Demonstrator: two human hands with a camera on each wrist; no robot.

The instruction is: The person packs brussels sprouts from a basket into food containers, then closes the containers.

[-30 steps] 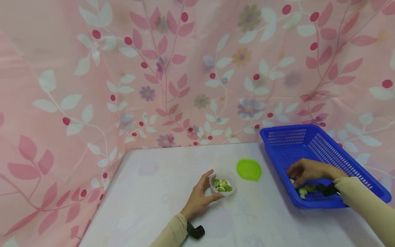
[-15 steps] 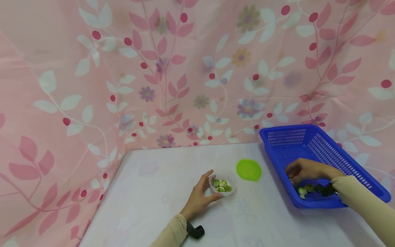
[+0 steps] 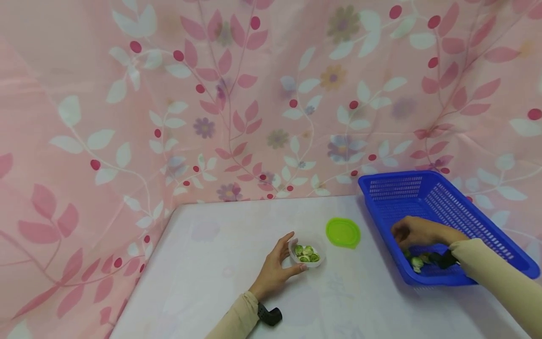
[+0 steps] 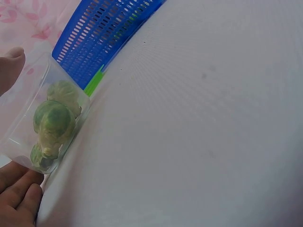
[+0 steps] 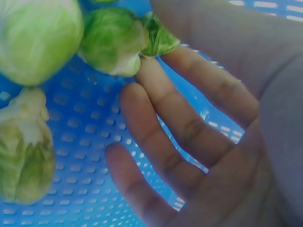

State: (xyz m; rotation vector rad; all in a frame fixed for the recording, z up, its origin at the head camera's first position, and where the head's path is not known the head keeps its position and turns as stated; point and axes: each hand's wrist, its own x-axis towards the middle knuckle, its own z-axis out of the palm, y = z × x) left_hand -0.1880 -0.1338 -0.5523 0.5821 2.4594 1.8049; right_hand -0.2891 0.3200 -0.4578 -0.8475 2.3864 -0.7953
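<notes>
My left hand [image 3: 273,273] holds a small clear plastic container [image 4: 19,130] on the table, thumb on one side and fingers on the other. Several Brussels sprouts [image 3: 306,254] lie inside it, some showing cut faces. Over at the right, my right hand [image 3: 417,230] reaches down into a blue plastic basket [image 3: 383,230]. The right wrist view shows a small green Brussels sprout [image 5: 158,38] between its thumb and index finger. A larger sprout [image 5: 111,40] is right at the fingertips, with others [image 5: 38,42] beside it on the basket floor.
A bright green lid [image 3: 343,232] lies flat on the white table [image 3: 211,263] between the container and the basket. Behind the table hangs a pink floral cloth [image 3: 262,94]. Black wrist devices [image 3: 270,315] are strapped at the sleeves.
My right hand has shifted slightly within the basket, its fingers dipping lower near the left wall over the sprouts there. My left hand and the container have stayed in place.
</notes>
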